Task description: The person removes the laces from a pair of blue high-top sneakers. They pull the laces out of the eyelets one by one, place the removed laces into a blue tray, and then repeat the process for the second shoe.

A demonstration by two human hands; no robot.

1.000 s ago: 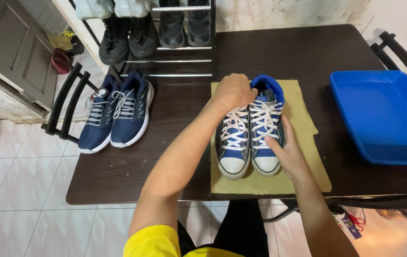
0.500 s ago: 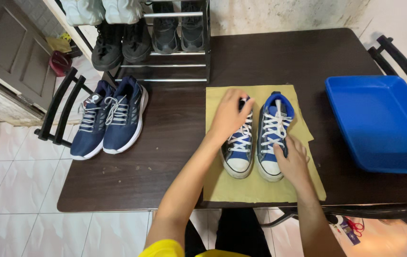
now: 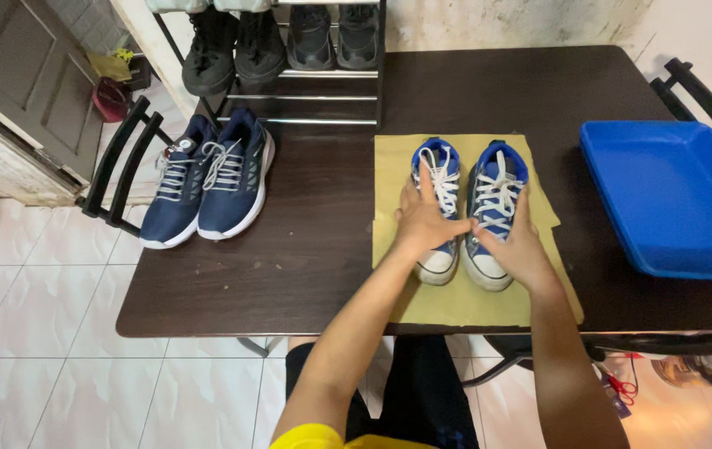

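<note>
Blue canvas sneakers (image 3: 466,204) sit paired on tan paper (image 3: 389,166). Left hand (image 3: 424,220) and right hand (image 3: 516,241) lie flat, fingers spread, pressing their toes.

Left hand (image 3: 424,223): flat on the left blue canvas lace-up shoe (image 3: 437,179).
Right hand (image 3: 516,241): flat on the right blue canvas lace-up shoe (image 3: 497,187).
Underlay: tan paper sheet (image 3: 389,166) on dark wooden table (image 3: 289,249).
Right side: blue plastic tray (image 3: 672,195).
Left side: pair of navy mesh trainers (image 3: 206,179).

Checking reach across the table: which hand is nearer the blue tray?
Right. The right hand rests on the right sneaker, closer to the blue tray; the left hand lies on the left sneaker, farther away.
</note>
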